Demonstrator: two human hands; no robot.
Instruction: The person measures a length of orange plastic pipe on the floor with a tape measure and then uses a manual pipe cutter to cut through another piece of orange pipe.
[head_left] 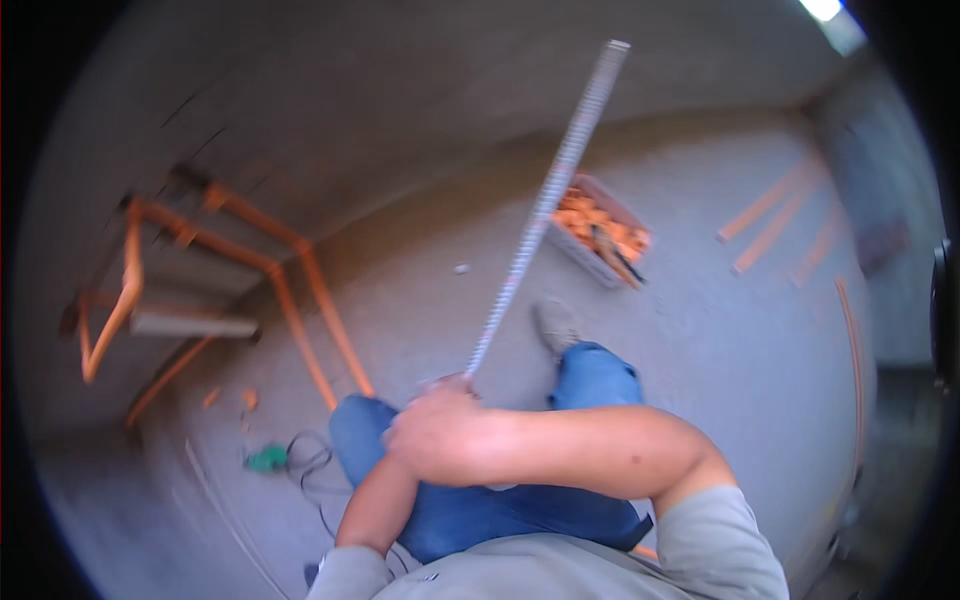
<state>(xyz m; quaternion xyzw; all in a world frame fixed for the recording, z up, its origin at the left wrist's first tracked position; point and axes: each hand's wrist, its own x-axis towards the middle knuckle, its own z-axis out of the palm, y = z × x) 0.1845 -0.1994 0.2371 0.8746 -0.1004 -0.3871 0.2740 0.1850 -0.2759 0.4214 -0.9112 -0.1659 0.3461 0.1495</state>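
- Our right arm bends inward, right hand covering our hidden left hand; we cannot tell either's grip.
- Our tape measure slants up and rightward from the right hand.

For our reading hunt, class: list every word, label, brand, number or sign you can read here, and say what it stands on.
No text can be read anywhere in this view.
Long pale strip: ruler-like markings along it, too blurred to read.
Grey shirt: one small dark mark, too small to tell whether it is lettering.
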